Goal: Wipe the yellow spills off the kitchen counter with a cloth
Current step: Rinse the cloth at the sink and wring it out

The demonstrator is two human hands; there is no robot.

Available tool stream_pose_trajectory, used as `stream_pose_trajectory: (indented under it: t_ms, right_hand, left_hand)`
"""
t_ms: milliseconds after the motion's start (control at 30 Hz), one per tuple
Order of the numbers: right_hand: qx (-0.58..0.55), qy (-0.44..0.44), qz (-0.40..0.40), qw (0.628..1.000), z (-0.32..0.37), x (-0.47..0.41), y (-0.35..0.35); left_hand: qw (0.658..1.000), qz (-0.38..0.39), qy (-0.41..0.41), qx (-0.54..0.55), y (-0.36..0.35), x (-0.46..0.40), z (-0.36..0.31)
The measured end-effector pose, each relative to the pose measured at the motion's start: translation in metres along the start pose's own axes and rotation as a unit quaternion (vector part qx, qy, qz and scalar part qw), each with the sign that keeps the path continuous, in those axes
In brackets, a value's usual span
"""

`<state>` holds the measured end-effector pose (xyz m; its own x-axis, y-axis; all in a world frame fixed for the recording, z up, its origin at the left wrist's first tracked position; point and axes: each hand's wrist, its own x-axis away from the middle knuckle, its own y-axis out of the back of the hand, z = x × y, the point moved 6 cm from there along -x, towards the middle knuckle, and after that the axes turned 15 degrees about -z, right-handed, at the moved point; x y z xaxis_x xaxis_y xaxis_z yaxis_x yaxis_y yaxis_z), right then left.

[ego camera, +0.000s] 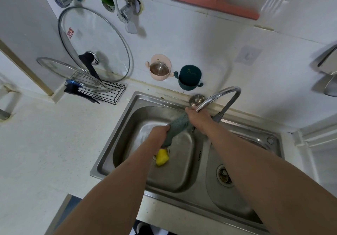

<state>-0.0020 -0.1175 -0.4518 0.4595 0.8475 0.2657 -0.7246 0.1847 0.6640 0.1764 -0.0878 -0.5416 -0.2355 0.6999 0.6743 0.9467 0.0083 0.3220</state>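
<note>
Gripping opposite ends of a grey-green cloth, the left hand and right hand hold it stretched over the left basin of the steel double sink, under the curved faucet. A yellow object lies in that basin, partly hidden by the left forearm and hard to identify; the right basin holds only a drain strainer. Left of the sink, the pale counter shows faint specks too small to judge.
</note>
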Motion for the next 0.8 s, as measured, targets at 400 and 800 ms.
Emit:
stream_pose_trajectory:
  t_ms: [400, 800]
  right_hand:
    - [-0.134, -0.12, 0.086, 0.98, -0.03, 0.014, -0.005]
    - [-0.318, -0.29, 0.075, 0.9, -0.043, 0.018, 0.007]
  left_hand:
    - [0.942, 0.081, 0.175, 0.275, -0.09, 0.037, -0.031]
    - [0.895, 0.104, 0.206, 0.382, -0.115, 0.03, -0.035]
